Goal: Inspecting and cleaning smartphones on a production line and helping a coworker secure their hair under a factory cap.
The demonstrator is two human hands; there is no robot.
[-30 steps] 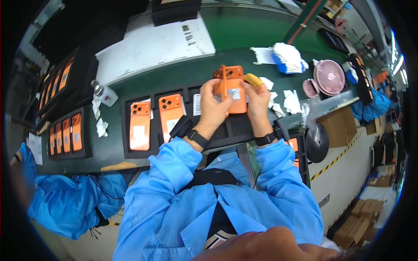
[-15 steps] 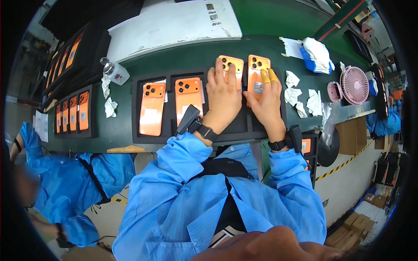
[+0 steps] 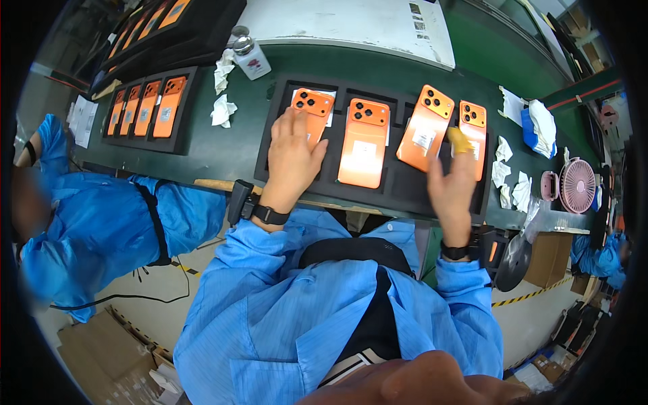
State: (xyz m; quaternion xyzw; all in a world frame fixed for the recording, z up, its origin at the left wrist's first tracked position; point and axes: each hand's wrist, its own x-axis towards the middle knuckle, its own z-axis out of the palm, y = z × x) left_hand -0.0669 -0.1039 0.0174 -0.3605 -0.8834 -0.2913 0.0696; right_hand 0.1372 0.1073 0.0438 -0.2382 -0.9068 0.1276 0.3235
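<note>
A black foam tray [image 3: 331,196] on the green bench holds several orange phones, camera side up. Over the leftmost phone [image 3: 314,111] lies my left hand [image 3: 291,158], fingers stretched along it and thumb apart, covering its lower part. The second phone [image 3: 364,152] lies uncovered to its right. Further right, a third phone [image 3: 425,125] sits tilted across its compartment. My right hand [image 3: 453,192], slightly blurred, has its fingers apart over the lower edge of the rightmost phone [image 3: 474,115]. Yellow covers [image 3: 460,140] wrap its fingertips.
A smaller tray [image 3: 177,138] of orange phones and a pump bottle [image 3: 251,59] stand left. Crumpled tissues [image 3: 521,192], a blue tissue pack [image 3: 538,128] and a pink fan [image 3: 577,185] are right. Another person in blue [image 3: 121,223] sits at the left.
My view has shifted left. My left hand has gone from the third phone to the leftmost one. The third phone now lies tilted. My right hand has drawn back toward me.
</note>
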